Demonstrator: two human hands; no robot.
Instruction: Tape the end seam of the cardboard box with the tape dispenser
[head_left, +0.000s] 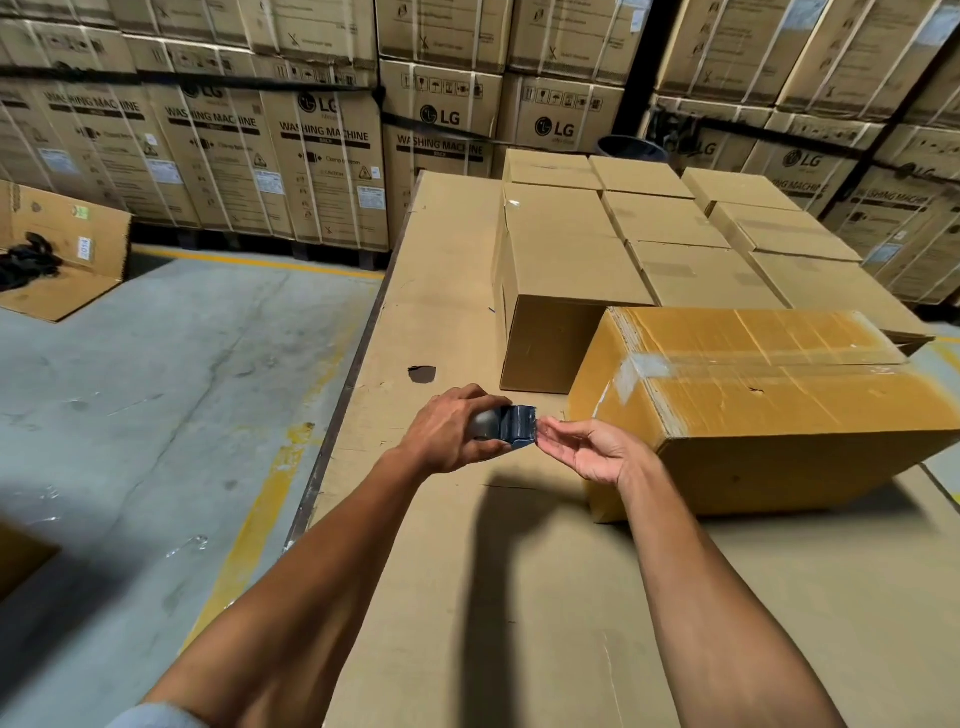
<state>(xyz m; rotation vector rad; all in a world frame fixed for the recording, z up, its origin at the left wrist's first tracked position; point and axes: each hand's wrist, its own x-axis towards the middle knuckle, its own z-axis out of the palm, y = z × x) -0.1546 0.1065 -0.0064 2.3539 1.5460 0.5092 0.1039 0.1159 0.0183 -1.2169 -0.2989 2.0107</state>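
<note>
Both forearms reach out over the cardboard-covered bench, meeting just left of the cardboard box. Left hand is wrapped around the tape dispenser, fingers clamped on its body so the tape outlet faces the box. Right hand sits palm-up just beside the dispenser's front, thumb and forefinger nearly pinched at the outlet, likely picking up the loose tape end; whether they actually grip tape is too small to tell. Box lies on its side on the bench, tilted, its near-left end turned toward the hands, probably so the end seam is easy to reach. A clear tape strip already runs along its upper face; the end looks untaped. Behind the box, plain cartons stand in rows, well apart from the hands. Next step, as a guess: pull out a lead, stick it on the box end, then drag across.
</note>
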